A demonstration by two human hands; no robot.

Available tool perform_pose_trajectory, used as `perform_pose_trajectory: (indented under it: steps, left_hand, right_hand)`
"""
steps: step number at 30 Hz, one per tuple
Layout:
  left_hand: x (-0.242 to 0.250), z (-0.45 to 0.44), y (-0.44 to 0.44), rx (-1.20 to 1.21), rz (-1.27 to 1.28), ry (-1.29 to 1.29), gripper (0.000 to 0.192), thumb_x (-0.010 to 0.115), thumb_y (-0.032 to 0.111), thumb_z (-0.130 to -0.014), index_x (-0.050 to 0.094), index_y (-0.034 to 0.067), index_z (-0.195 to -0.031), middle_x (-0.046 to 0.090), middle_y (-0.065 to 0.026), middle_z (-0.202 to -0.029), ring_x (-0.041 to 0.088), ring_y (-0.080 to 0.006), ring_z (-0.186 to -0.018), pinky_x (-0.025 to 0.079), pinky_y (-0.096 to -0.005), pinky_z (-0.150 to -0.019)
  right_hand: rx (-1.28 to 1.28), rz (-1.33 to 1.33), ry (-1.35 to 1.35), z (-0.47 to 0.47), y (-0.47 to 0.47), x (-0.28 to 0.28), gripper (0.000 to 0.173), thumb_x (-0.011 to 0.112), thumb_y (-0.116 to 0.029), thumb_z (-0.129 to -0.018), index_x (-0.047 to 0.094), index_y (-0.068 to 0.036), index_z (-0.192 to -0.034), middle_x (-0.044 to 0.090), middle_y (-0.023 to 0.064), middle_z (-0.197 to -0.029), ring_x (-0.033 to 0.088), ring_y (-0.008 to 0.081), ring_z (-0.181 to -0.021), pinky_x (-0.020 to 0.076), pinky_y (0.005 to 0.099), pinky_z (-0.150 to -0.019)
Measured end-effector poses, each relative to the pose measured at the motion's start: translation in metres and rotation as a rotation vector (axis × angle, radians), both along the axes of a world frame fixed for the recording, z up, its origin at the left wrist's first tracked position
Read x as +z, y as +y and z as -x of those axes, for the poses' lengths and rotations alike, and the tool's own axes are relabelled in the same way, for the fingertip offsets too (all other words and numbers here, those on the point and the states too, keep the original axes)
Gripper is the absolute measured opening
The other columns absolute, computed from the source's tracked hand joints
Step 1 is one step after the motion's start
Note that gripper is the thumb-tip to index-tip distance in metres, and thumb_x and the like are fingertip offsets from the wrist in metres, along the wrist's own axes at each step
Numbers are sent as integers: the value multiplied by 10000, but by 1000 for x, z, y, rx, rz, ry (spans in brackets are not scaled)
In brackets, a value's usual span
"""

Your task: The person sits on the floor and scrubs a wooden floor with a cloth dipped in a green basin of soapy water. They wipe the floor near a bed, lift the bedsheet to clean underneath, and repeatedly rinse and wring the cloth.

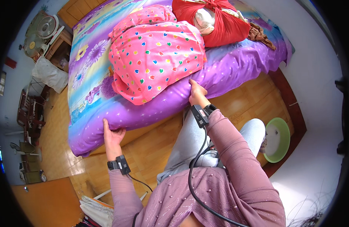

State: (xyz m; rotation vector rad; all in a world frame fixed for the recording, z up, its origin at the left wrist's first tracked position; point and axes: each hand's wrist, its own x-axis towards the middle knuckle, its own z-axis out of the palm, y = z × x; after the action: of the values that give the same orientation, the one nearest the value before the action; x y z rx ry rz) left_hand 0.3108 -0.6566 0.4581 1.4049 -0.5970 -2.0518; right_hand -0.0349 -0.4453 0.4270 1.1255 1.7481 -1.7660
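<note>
A purple and blue flowered bedsheet (140, 113) covers the bed and hangs over its near edge. At the near left part of that edge my left hand (113, 139) touches the sheet, thumb on top, its fingers partly under the fold. My right hand (197, 92) is at the same edge farther right, a finger on the purple cloth; whether it grips the cloth is unclear. Between and beyond my hands lies a pink fabric bundle (157, 56) with coloured heart-like prints. Behind it to the right sits a knotted red cloth bundle (228, 28) with white fabric showing, beside a crumpled brown cloth (259, 35).
A green basin (277, 140) stands on the wooden floor at the right, near the wall. Folded cloths (96, 211) lie at the lower left by an orange-brown door (46, 201). A fan (46, 27) and a white sack (51, 74) are at the upper left. Black cables run from my wrists.
</note>
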Motion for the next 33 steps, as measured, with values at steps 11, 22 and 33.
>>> perform_pose_trajectory:
  steps: [11,22,33]
  left_hand:
    - [-18,5,-47,81,112,265,353,631,224,-907,571,88,-1227,594,-99,-1234,526,-277,-1132,366,-488,-1037]
    - [-72,-11,-17,29,125,400,358,551,-18,-877,522,17,-1232,587,-110,-1240,529,-279,-1173,397,-499,-1053]
    - [-8,-181,-49,590,236,202,1037,677,541,-823,101,-11,-1485,214,-210,-1506,259,-348,-1389,290,-520,-1121]
  right_hand:
    - [153,605,417,36,-5,59,287,746,-48,-715,646,73,-956,660,100,-924,603,205,-781,473,330,-709]
    - [407,803,240,62,20,-21,305,617,46,-782,602,34,-1086,653,146,-1071,600,292,-982,439,416,-977]
    - [469,647,131,61,61,-17,360,712,-229,-847,577,-135,-1167,640,38,-1086,593,225,-1004,460,434,-886]
